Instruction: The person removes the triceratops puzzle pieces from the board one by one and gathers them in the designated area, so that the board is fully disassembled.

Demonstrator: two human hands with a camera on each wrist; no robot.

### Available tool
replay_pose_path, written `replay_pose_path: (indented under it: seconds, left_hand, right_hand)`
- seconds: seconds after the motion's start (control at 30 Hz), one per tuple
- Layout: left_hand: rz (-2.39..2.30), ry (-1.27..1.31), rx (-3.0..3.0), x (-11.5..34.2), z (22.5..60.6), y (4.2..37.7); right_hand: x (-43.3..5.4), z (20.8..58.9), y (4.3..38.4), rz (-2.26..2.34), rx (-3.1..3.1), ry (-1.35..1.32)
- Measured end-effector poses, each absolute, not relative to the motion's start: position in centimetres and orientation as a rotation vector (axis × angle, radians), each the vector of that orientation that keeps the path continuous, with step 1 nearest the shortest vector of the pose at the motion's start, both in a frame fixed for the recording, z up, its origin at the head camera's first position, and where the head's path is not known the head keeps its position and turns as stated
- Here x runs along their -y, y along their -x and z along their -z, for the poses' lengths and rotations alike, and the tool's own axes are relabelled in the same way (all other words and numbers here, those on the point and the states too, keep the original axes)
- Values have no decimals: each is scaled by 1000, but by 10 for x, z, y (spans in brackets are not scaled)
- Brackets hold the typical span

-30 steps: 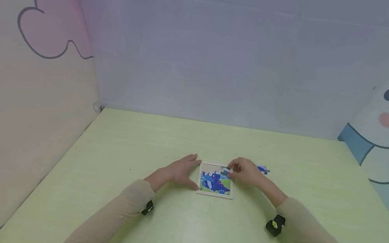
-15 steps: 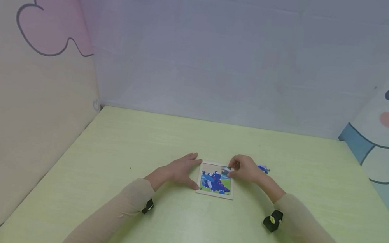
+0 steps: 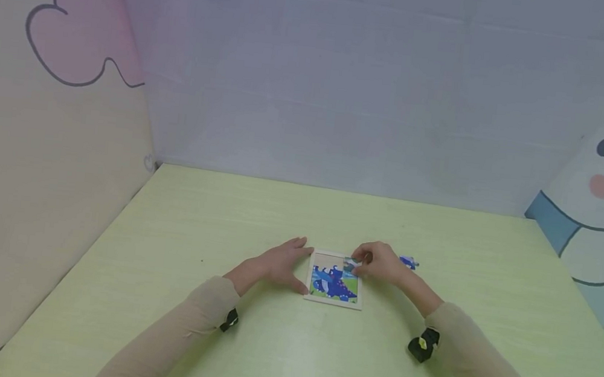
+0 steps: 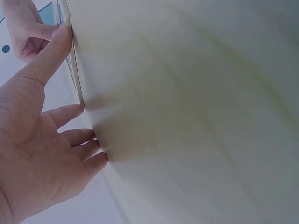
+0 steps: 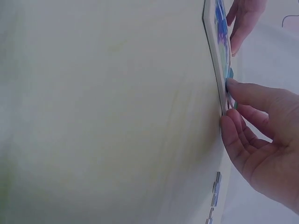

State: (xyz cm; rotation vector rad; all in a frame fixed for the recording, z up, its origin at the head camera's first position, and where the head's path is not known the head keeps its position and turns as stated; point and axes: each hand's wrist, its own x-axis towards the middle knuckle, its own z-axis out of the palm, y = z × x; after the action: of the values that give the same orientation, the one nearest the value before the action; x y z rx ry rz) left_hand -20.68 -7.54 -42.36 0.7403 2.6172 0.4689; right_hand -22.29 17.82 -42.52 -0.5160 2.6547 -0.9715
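Jigsaw piece (image 3: pixel 349 265), flat and printed in grey and blue, is pinched between the thumb and curled fingers of the right hand (image 3: pixel 379 263), at the far right corner of a square, pale, wood-like frame (image 3: pixel 331 303). The grip is nearly closed, with only the piece's thickness between the fingertips; whether the piece lies fully seated I cannot tell. The left hand (image 3: pixel 280 265) grips nothing: thumb and fingers are spread wide, their tips touching the frame's left edge near its two corners.

Inside the frame, a glossy blue dinosaur picture (image 3: pixel 333 282) fills the near part and much of the right side. A strip of plain tan backing (image 3: pixel 326 260) shows along the far left, so I judge the puzzle mostly done, with that gap and the held piece's corner left. Loose blue-and-white puzzle pieces (image 5: pixel 216 189), with knobbed edges, lie just beyond the right hand; the right wrist view suggests two.

All of this rests on a smooth, faintly streaked, yellow-green tabletop (image 3: pixel 275 356), about midway between its left and right edges and well apart from its far edge.
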Motion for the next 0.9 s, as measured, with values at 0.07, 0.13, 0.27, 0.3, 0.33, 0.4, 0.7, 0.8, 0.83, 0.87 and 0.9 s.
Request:
replay_pose_path:
  seconds: [0.07, 0.13, 0.27, 0.3, 0.33, 0.4, 0.7, 0.8, 0.83, 0.87, 0.9]
  left_hand:
    - [-467, -740, -2617, 75, 423, 207]
    - [-472, -741, -2617, 75, 424, 207]
    - [-468, -741, -2620, 76, 425, 207]
    - [-469, -740, -2620, 76, 425, 207]
    - [-467, -739, -2620, 76, 425, 207]
    - [-464, -742, -2622, 76, 425, 207]
    - [-467, -746, -2616, 75, 422, 205]
    - [-466, -748, -2616, 75, 421, 205]
    - [-467, -747, -2614, 75, 421, 205]
    - [-470, -747, -2613, 75, 421, 205]
    - [-472, -747, -2612, 75, 421, 205]
  right_hand:
    - [-177, 425, 222, 984, -2656, 526]
    - [-177, 426, 220, 996, -2665, 525]
    - [-174, 427, 217, 1028, -2693, 493]
    - [-173, 426, 216, 1040, -2697, 475]
    - [-172, 426, 216, 1046, -2705, 469]
    - [-170, 424, 213, 1063, -2719, 460]
    - [-168, 426, 207, 1091, -2753, 478]
    - [-168, 426, 206, 1108, -2749, 475]
    - [-168, 427, 205, 1115, -2745, 473]
    - [-168, 427, 205, 1122, -2741, 462]
    - [-168, 427, 205, 1127, -2739, 452]
